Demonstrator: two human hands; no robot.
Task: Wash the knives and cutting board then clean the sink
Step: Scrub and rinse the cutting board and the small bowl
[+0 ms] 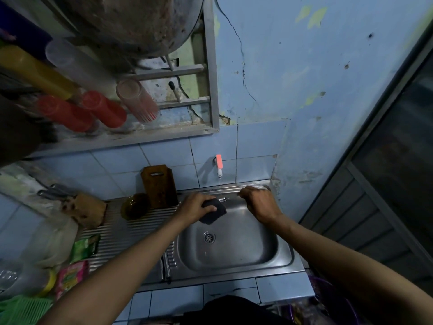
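I'm looking down at the sink (pixel 236 256) now, both hands up at its far edge under the tap (pixel 219 165). My left hand (pixel 195 206) has its fingers curled round a dark scrub pad (pixel 214 213), thumb across the top, pressing it toward something thin and shiny that runs between the hands, which I take to be a knife (pixel 223 199), though it's small and blurred. My right hand (pixel 259 202) is curled tight at the other end of it, knuckles up; I judge it's gripping the handle, but the handle itself is hidden under the fingers. Water seems to be falling from the tap, faintly. The board (pixel 159 186) stands upright against the tiles just left of the basin, on the ribbed drainer (pixel 126 233), with a dark bowl (pixel 134 206) in front of it; whether it's washed I can't tell. More knives (pixel 55 192) seem to lie off to the far left, near the wall. The basin looks bare round the drain (pixel 209 237). So I'd say we're mid-knife: possibly other knives and the board to go, and the sink scrub not yet begun.
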